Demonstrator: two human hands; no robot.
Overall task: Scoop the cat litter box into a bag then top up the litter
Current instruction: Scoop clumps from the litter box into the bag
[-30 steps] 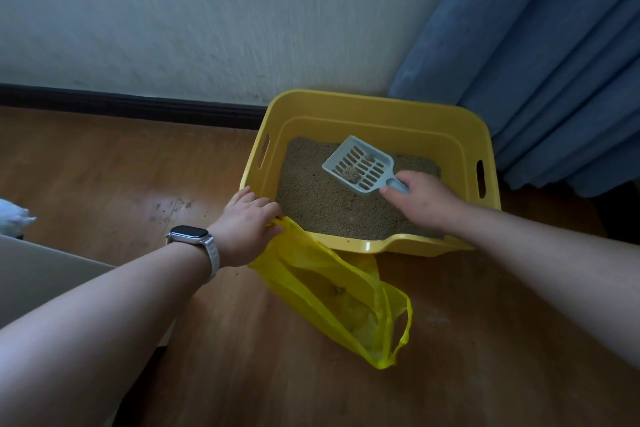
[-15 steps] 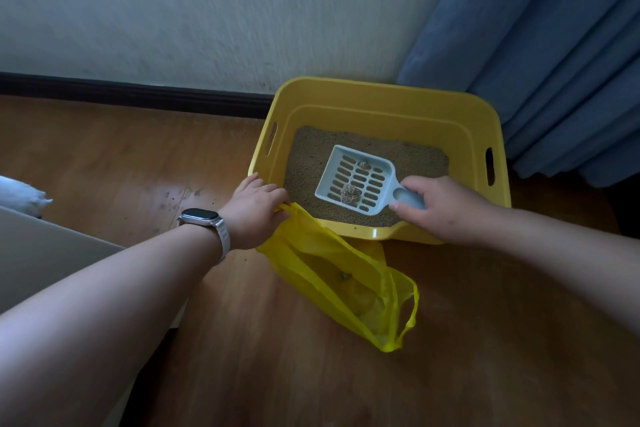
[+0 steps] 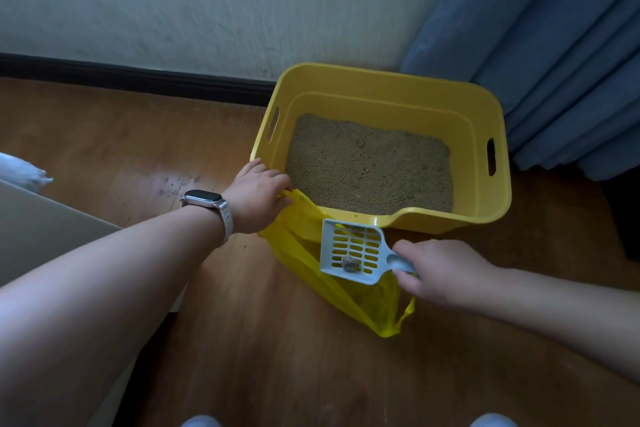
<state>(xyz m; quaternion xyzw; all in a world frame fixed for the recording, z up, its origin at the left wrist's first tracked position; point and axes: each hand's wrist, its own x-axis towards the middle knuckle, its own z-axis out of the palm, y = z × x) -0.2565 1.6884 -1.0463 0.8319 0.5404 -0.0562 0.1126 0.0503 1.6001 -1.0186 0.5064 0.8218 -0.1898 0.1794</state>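
Furthest to the left of the litter box [image 3: 381, 78], a watch [image 3: 202, 199] sits on the wrist of the left arm, which reaches across the wooden floor [image 3: 138, 156] toward the box. The left hand [image 3: 256, 198] is at the box's near-left corner, its fingers curled round the handle of a yellow plastic bag [image 3: 298, 250] and holding that edge up against the box's rim. The bag hangs down from there and spreads over the floor just in front of the box's near wall. Above the bag, outside the box and close to the low lip of its near wall, a pale blue slotted scoop [image 3: 349, 250] is held roughly level. One small grey clump [image 3: 349, 262] lies in it, toward the handle end. The box itself holds a bed of sandy litter [image 3: 370, 166]. In front of the box's near-right part, the right hand [image 3: 443, 274] clasps the scoop's handle with fingers and thumb wrapped round it. Right of the box hangs a blue curtain [image 3: 554, 45], and a pale wall [image 3: 207, 3] rises behind the box.
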